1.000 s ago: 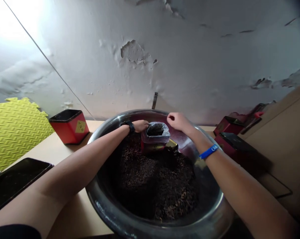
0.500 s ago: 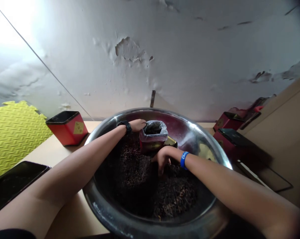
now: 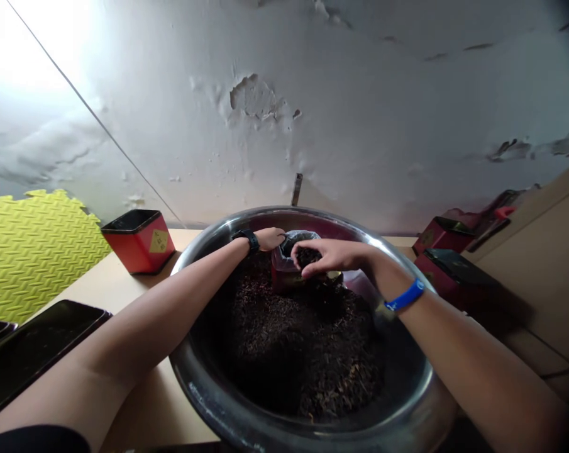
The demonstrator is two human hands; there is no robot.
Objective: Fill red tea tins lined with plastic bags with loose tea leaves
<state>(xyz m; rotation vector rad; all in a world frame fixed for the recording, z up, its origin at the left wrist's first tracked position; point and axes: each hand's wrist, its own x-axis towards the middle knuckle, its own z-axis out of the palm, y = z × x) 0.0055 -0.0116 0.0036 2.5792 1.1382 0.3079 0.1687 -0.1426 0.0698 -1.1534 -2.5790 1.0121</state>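
A large metal basin (image 3: 209, 402) holds a heap of dark loose tea-like leaves (image 3: 284, 327). Inside it, at the back, stands a red box (image 3: 283, 280) lined with a clear plastic bag, dark leaves in its mouth. My left hand (image 3: 270, 239), with a black watch at the wrist, grips the bag-lined rim at its left side. Cupped around a clump of dark leaves, my right hand (image 3: 329, 255) is over the front right of the box opening; a blue band circles that wrist.
A red box (image 3: 147, 245) stands on the table (image 3: 95, 283) left of the basin, with black trays (image 3: 39, 352) nearer. Two more red boxes (image 3: 442, 236) are at the right. Behind is a peeling wall; a yellow mat (image 3: 39, 251) is at far left.
My right hand has risen from the leaves in the basin to the box opening, now with a clump in it. My left hand stays at the rim. The view has shifted slightly.
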